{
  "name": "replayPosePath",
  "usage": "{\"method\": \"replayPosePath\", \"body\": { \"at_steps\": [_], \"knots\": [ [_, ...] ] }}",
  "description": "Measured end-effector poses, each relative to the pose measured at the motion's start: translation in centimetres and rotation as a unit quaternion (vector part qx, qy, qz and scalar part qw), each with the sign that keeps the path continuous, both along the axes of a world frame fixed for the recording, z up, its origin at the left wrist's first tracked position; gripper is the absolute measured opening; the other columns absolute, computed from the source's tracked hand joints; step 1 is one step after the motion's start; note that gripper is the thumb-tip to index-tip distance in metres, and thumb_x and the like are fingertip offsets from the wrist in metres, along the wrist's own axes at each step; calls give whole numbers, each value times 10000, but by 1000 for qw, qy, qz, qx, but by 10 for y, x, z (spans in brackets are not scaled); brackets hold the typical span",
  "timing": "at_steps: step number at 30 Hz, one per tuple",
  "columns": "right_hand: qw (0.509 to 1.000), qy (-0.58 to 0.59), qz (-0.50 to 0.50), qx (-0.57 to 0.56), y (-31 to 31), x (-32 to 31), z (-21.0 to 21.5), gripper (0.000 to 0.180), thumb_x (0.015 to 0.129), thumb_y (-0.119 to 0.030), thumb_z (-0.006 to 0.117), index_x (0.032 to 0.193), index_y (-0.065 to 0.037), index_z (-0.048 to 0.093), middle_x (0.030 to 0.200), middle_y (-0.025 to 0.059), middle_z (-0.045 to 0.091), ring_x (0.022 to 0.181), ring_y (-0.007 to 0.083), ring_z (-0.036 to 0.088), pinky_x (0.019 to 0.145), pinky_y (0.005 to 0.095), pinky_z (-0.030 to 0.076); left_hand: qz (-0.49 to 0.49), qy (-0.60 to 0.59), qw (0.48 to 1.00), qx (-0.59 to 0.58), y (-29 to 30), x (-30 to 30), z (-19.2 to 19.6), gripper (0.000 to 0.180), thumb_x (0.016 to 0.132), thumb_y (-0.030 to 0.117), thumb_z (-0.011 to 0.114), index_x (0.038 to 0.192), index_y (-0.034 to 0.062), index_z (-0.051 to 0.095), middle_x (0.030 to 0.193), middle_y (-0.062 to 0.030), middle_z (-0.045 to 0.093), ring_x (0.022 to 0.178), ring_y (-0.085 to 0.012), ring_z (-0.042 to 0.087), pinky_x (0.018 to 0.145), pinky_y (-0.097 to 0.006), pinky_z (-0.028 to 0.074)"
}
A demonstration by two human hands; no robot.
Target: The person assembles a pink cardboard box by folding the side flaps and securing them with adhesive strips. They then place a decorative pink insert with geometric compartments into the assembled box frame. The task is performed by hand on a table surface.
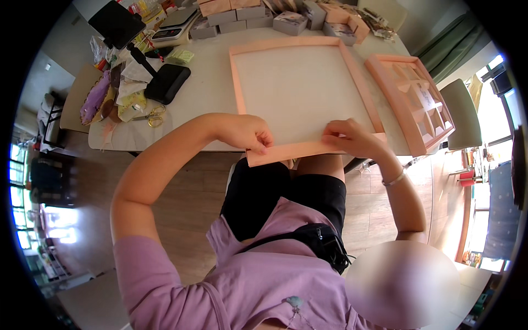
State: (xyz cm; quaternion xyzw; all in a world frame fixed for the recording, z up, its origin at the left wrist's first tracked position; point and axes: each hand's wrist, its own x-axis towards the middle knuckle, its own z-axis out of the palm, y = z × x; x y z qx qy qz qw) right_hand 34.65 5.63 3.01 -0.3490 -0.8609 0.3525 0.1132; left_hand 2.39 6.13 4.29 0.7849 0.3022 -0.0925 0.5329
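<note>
A large peach cardboard frame (308, 148) lies on the table in front of me, its near side at the front edge. Pale surface shows inside its four-sided border; I cannot tell whether that is a panel or the tabletop. My left hand (247, 133) is closed on the near side by the left corner, thumb over the strip and fingers curled inward. Farther right along that same side, my right hand (352, 138) pinches the strip, fingers bent on its inner face. A bracelet (394, 179) circles my right wrist.
To the right lies a peach tray (410, 102) with divided compartments. Small grey and peach boxes (242, 19) stack along the back, beside a scale (168, 34). A black stand (166, 82), gold-handled scissors (156, 116) and a purple-lined basket (96, 99) occupy the left.
</note>
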Motion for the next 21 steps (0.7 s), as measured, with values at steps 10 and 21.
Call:
{"method": "replayPosePath", "body": {
  "at_steps": [10, 21],
  "knots": [
    [998, 13, 45, -52, 12, -45, -11, 235, 1001, -217, 595, 900, -16, 661, 653, 67, 574, 593, 146, 502, 587, 307, 416, 12, -53, 952, 303, -33, -22, 9, 576, 775, 280, 851, 1286, 178, 605, 909, 32, 698, 975, -210, 631, 1192, -530, 162],
    [990, -76, 16, -120, 22, -51, 2, 369, 1028, -318, 549, 818, -15, 567, 633, 76, 471, 610, 166, 429, 595, 343, 389, -50, -158, 842, 514, -9, -37, -45, 639, 636, 528, 860, 1079, 113, 659, 959, -31, 631, 1015, -265, 570, 1008, -485, 389]
  ]
}}
